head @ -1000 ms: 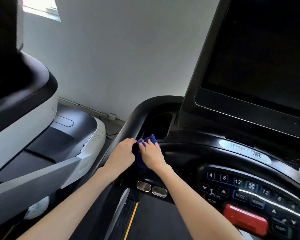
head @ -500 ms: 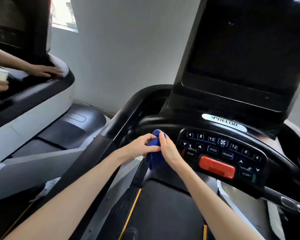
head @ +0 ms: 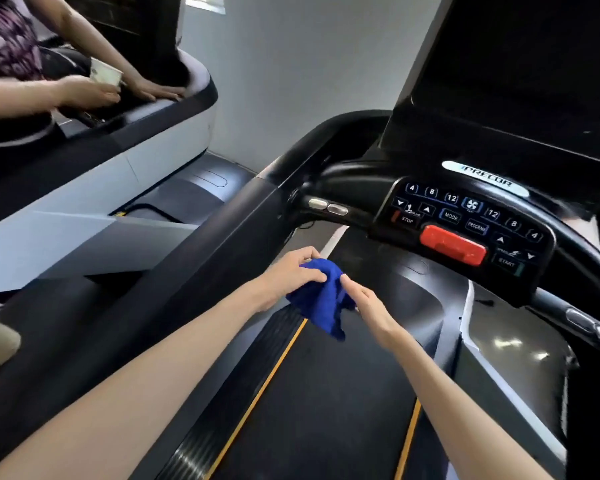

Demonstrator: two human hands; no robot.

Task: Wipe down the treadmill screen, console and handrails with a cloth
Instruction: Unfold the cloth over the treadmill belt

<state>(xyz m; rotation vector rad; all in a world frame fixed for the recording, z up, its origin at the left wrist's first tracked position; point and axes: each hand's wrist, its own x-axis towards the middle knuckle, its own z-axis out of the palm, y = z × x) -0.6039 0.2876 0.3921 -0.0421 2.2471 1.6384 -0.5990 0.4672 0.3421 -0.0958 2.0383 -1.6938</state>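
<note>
My forearms reach out from the near edge and meet in the middle, above the belt (head: 326, 393). My left hand (head: 288, 271) is curled over the top of the blue cloth (head: 321, 303), fingers and thumb gripping its bunched upper fold. My right hand (head: 371, 306) comes in from the right with the wrist straight and pinches the cloth's right edge between thumb and fingertips. The cloth hangs between both hands in the air, its loose corner drooping toward me; it touches no part of the machine.

Under the hands the dark belt runs away from me, a yellow line down each side. To the left the broad black left handrail (head: 201, 271) slants from near left up to the far middle, close beside my left wrist. The right handrail (head: 586, 320) curves off at the right edge, well apart from my right hand — there is open air between the cloth and the console (head: 465, 220) beyond it.

The console sits far right with lit number keys and a red stop button (head: 452, 244); two metal pads (head: 327, 206) lie on the bar to its left. Above it rises the dark screen (head: 520, 64). Far left stands a neighbouring treadmill (head: 136, 161), where another person holds a paper cup (head: 105, 73). A pale wall (head: 291, 81) closes the room behind.
</note>
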